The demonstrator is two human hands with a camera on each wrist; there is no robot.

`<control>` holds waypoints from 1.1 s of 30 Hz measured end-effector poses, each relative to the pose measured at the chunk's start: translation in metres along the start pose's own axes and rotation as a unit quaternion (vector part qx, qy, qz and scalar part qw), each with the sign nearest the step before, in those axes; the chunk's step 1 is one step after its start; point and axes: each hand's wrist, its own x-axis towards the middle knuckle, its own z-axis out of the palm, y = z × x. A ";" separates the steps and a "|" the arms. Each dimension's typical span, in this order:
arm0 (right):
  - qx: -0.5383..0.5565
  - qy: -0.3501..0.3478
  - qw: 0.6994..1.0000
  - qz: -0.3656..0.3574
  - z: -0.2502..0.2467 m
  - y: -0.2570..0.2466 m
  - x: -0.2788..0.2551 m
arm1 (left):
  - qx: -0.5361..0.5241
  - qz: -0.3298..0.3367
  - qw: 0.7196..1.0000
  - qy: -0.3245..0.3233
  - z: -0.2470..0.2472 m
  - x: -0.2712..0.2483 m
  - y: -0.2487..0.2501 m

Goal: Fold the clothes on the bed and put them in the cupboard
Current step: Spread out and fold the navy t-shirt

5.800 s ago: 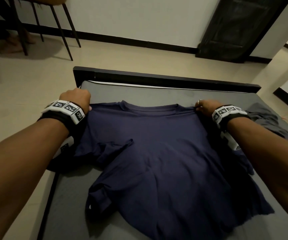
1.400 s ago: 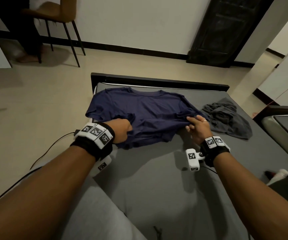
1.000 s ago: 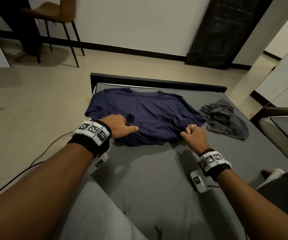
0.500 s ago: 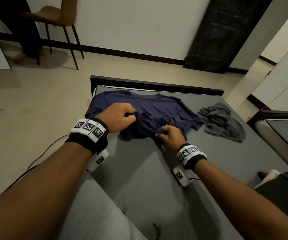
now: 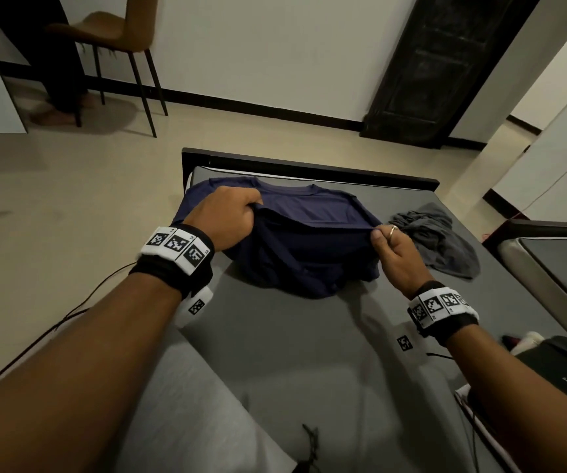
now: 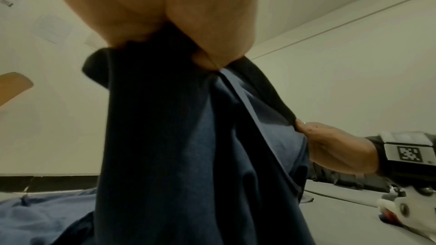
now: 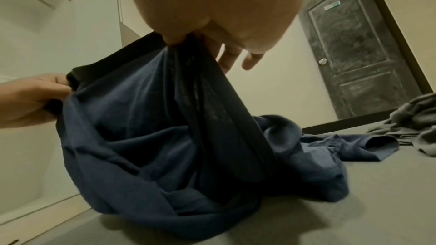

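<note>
Gripping a raised fold of the navy blue cotton T-shirt (image 5: 295,254), the left hand (image 5: 222,218) bunches the cloth in its curled fingers, while the right hand (image 5: 396,256) pinches the same lifted edge between thumb and forefinger. The shirt's collar end lies flat on the grey mattress (image 5: 309,353), near a crumpled grey garment (image 5: 437,240) to its right.

Each wrist wears a black band (image 5: 172,271) with white square-code tags (image 5: 440,307); the right hand (image 5: 396,256) has a ring (image 5: 393,230).
</note>
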 end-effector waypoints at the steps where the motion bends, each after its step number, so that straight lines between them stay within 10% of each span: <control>1: 0.019 -0.006 1.000 0.014 -0.001 -0.002 -0.005 | 0.000 0.005 1.000 -0.013 -0.002 -0.002 0.003; 7: -0.015 -0.145 0.987 0.066 -0.005 -0.004 -0.033 | 0.104 0.074 0.987 -0.097 0.001 -0.012 0.013; 18: -0.248 -0.320 0.902 0.153 0.009 0.047 -0.042 | 0.050 0.031 0.995 0.086 -0.019 -0.012 0.004; 28: -0.243 -0.219 0.943 0.061 0.055 0.029 -0.039 | -0.021 0.031 0.995 0.093 -0.019 -0.018 0.013; 33: 0.131 0.006 0.971 0.199 0.031 0.025 -0.020 | -0.001 0.003 0.991 0.133 -0.023 -0.018 0.006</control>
